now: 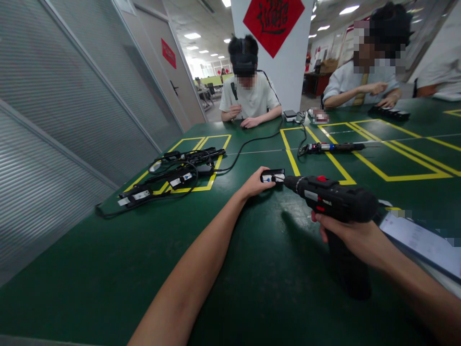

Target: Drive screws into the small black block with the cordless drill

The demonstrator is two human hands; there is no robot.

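On the green table, my left hand [256, 182] grips the left end of a small black block [275, 172] with a white label on its near side. My right hand [345, 233] is wrapped round the handle of a black and red power drill [336, 197]. The drill points left, and its front end is at the right end of the block. Whether the bit touches the block is too small to tell. My right fingers are partly hidden behind the handle.
Black devices with cables [183, 170] lie at the left within yellow tape. A black tool [334, 147] lies beyond the drill. Near my right forearm is a phone-like screen [421, 240]. Two people [248, 98] sit across the table, and a cable [248, 142] crosses it.
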